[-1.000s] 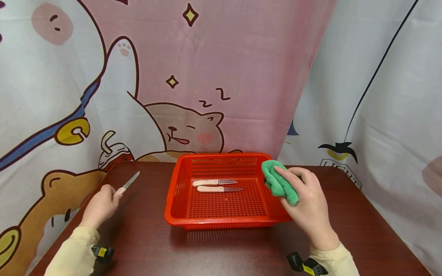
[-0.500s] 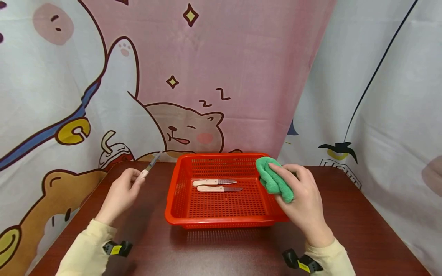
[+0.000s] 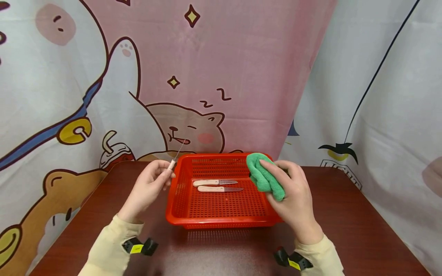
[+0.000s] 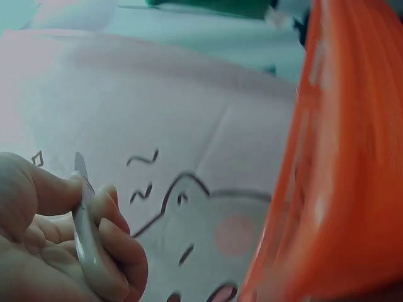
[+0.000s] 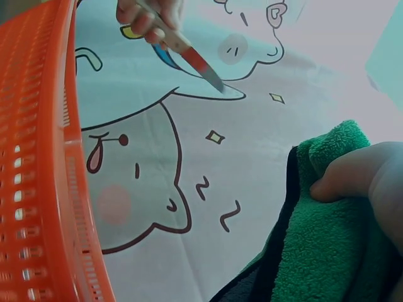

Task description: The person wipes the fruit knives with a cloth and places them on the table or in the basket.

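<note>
My left hand (image 3: 148, 188) grips a paring knife (image 3: 171, 165) by its cream handle at the left rim of the red basket (image 3: 228, 221), the thin blade pointing up and away to the right. In the left wrist view, fingers and thumb wrap the knife handle (image 4: 94, 251). Over the basket's right side, my right hand (image 3: 295, 195) holds a folded green cloth (image 3: 264, 178), thumb and fingers pressing into it. The right wrist view shows the cloth's dark edge and fuzzy face (image 5: 321, 245). Two more knives, an upper one (image 3: 206, 183) and a lower one (image 3: 210, 189), lie side by side in the basket.
The basket stands on a dark brown table (image 3: 214, 253), near its back edge. Right behind hangs a curtain (image 3: 248, 76) printed with cartoon animals. Each wrist carries a small black camera, the left one (image 3: 139, 246) and the right one (image 3: 292, 260).
My left hand has carried the knife from the table's left side rightward and up to the basket's rim. The right hand with the cloth has shifted left, further over the basket.
</note>
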A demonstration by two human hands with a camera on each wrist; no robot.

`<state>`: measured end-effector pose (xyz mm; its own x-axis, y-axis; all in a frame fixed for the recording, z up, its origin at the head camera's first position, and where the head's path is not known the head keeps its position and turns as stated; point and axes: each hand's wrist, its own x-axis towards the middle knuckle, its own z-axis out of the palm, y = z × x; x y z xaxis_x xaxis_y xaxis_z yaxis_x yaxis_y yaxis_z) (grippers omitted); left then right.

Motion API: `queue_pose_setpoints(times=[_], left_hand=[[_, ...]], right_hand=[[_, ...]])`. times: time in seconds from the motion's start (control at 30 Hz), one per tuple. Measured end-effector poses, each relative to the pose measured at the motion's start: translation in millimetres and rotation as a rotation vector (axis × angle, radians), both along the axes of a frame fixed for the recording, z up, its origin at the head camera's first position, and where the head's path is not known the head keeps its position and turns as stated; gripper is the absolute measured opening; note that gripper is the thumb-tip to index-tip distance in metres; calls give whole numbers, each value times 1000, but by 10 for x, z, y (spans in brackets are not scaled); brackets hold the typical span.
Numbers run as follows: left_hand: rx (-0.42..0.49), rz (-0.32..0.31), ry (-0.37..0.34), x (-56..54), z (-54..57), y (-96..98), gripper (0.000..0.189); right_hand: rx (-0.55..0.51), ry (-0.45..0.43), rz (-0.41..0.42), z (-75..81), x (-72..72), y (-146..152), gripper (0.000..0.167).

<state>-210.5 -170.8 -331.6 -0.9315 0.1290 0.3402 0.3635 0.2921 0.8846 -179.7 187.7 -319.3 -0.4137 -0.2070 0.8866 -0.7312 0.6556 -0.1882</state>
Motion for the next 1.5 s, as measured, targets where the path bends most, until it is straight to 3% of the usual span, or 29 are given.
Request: queue_pose_setpoints(times=[0.27, 0.57, 0.77, 0.93, 1.2, 1.5], left_hand=[[186, -189, -70, -34, 16, 350, 14], [278, -405, -99, 2, 27, 665, 17], [409, -560, -169, 3, -39, 811, 17], [501, -655, -211, -5, -105, 902, 15], [555, -793, -233, -20, -170, 934, 25], [519, -891, -164, -33, -213, 927, 26]], right_hand=[[-30, 53, 42, 7, -31, -135, 55], [-51, 104, 96, 43, -24, -310, 53], [-23, 114, 115, 37, -15, -423, 54], [-6, 111, 142, 26, -16, -497, 53], [46, 45, 166, -30, 3, -528, 52], [86, 16, 133, -62, -11, -519, 58]])
